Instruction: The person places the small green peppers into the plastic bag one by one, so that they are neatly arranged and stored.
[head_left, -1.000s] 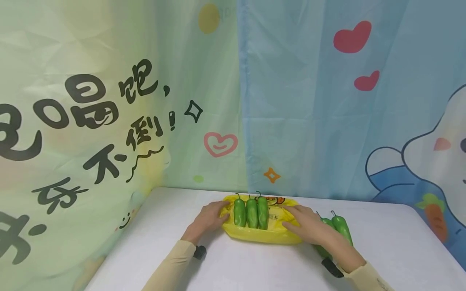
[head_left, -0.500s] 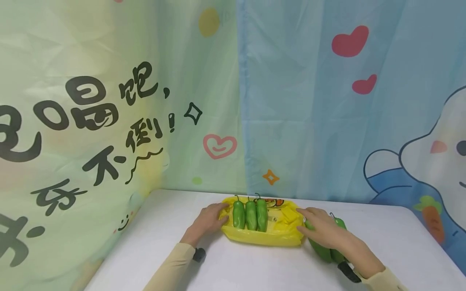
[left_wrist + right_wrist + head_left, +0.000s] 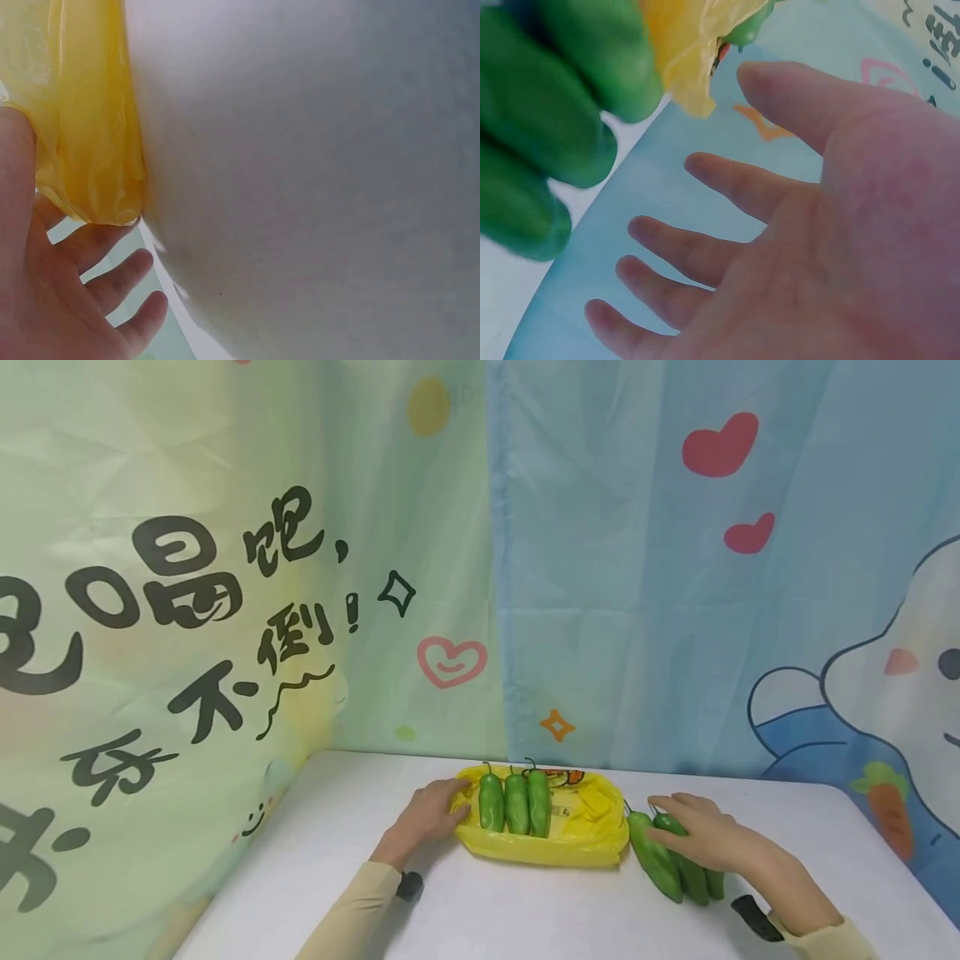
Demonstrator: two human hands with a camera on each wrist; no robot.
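1. Keeps the left hand (image 3: 423,814) at the left end of the yellow plastic bag (image 3: 540,852), just as half a second ago, touching the plastic with thumb and fingers apart. Cannot tell how firmly.
2. Has moved the right hand (image 3: 705,833) off to the right since the earlier frames, away from the bag's right end and over the three loose green chili peppers (image 3: 657,860).
3. Spreads the fingers of that hand wide, with nothing gripped, as seen from the right wrist. Cannot tell from the head view whether touching a pepper with the thumb.
4. Leaves more of the loose trio in sight than before, lying side by side just right of the bag, stems toward the backdrop (image 3: 585,568).
5. Leaves the bag's right edge uncovered too, in crumpled folds.
6. Shows no shift among the three green chili peppers in the bag (image 3: 516,806), in a row toward its left, stems at the far side.
7. Rests bag and loose peppers alike on the white table (image 3: 525,910).
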